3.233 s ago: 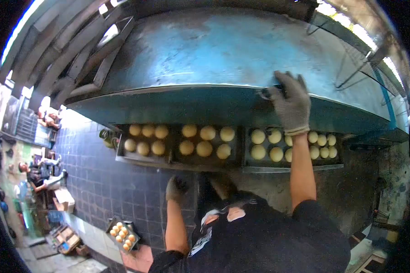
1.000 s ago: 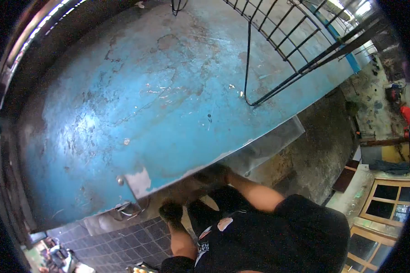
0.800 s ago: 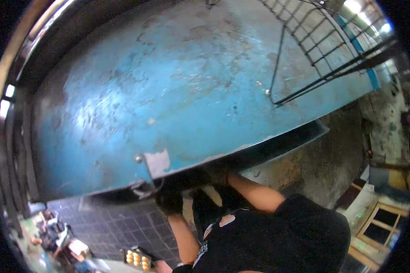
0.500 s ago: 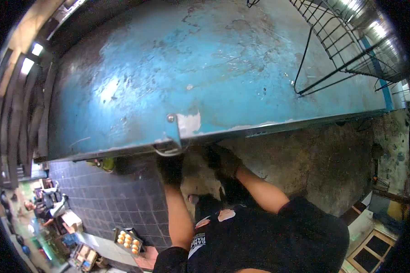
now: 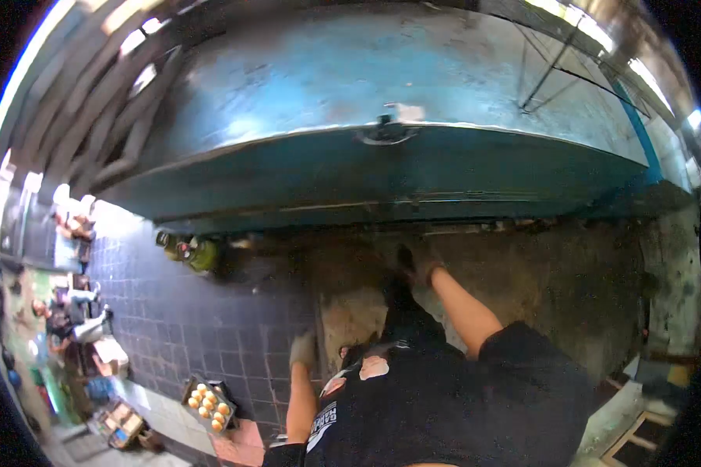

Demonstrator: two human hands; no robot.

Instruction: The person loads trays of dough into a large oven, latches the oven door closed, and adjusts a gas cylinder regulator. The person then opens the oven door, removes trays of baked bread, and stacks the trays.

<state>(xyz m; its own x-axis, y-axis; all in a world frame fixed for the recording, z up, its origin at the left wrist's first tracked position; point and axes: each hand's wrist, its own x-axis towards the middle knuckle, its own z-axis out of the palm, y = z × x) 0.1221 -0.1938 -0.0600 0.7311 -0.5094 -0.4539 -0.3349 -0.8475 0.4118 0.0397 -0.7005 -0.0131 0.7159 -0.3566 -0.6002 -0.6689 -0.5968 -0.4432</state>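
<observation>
A large blue metal cabinet-like body (image 5: 382, 175) with worn paint stands in front of me; a curved handle (image 5: 389, 138) sits on its upper front edge. My left hand (image 5: 303, 350), in a light greyish glove, hangs low over the dark tiles, apart from the cabinet. My right hand (image 5: 422, 268), also gloved, is in shadow just below the cabinet's lower edge. Both hands are smeared, so their fingers cannot be made out. Nothing held shows in either one.
Green gas cylinders (image 5: 202, 254) stand at the cabinet's lower left. A tray of round buns (image 5: 209, 405) is at the lower left. A wire rack (image 5: 549, 74) rests on the blue top. People (image 5: 62, 315) are at far left, and a stained wall (image 5: 670, 265) is at right.
My view has shifted, showing more of the cabinet's front. My left hand has come back from below the handle, down towards my body. My right hand remains near the cabinet's lower edge.
</observation>
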